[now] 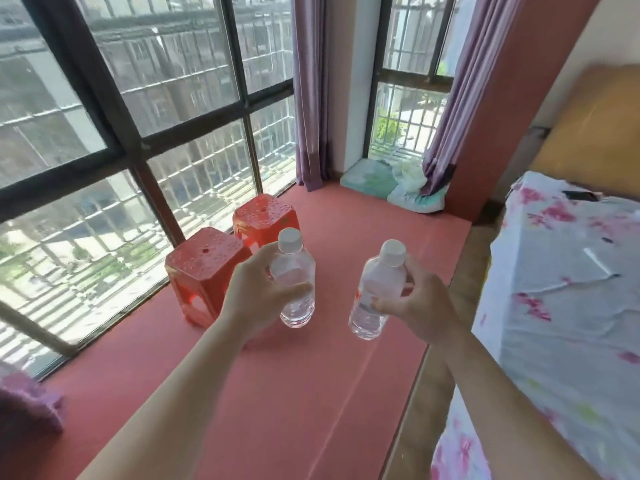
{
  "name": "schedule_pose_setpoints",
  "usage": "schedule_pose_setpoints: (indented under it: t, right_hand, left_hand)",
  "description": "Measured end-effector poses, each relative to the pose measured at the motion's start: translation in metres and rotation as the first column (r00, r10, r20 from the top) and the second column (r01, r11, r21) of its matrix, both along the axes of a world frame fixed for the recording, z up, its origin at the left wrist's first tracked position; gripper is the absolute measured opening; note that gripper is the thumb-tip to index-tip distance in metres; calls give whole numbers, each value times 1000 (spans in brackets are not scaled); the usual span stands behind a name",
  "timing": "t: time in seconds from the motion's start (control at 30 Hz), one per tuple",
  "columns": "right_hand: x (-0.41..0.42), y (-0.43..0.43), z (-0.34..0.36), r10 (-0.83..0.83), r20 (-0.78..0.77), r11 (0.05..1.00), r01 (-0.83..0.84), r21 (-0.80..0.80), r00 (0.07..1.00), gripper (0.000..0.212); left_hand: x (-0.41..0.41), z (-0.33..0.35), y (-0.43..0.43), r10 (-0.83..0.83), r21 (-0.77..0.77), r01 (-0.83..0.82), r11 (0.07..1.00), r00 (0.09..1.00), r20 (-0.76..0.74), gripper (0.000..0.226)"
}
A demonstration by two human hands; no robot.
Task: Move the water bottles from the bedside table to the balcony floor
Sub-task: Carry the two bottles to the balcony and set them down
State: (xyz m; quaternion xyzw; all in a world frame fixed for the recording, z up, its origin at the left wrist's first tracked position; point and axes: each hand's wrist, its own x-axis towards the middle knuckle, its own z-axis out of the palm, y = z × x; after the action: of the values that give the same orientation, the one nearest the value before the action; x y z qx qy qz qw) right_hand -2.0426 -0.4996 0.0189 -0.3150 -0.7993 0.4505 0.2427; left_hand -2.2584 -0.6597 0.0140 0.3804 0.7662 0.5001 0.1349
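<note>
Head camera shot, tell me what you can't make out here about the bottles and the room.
- Left bottle: its near side is covered by the left hand, head view.
- Right bottle: label is blurred and partly under the right hand.
- Bedside table: outside the frame.
- Dark object on the bed: too small to identify.
- Purple item: cut by the left edge.

Clear glossy plastic bottles (294,289); matt red floor mat (294,393).
</note>
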Motion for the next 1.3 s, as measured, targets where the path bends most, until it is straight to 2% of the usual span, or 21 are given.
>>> schedule_pose_setpoints:
  t: [0.23,0.37,0.63,0.87,1.0,1.3]
  right_hand:
    - [-63,85,12,-53,12,999,53,4,999,57]
    - [-116,132,7,-96,30,995,96,11,995,54]
    - [-225,230,-2,-230,45,973,231,-25,972,55]
    - [-278,333,-11,-336,15,942,336,-25,942,60]
    - [-307,410,-25,-339,24,939,340,-57,940,57]
    - [-388,604,-29,-238,65,964,244,-104,969,55]
  left_hand:
    - [-73,3,95,-68,-31,67,997,998,-11,67]
    - [-131,-6,156,-122,-24,122,992,992,1,59]
    - [-255,-10,289,-226,-55,225,973,974,0,70]
    - [-313,-10,408,-310,-66,311,948,950,29,64]
    - [-343,-24,487,-323,-79,324,943,946,26,56]
    - [-418,-24,662,-253,-123,255,959,967,31,59]
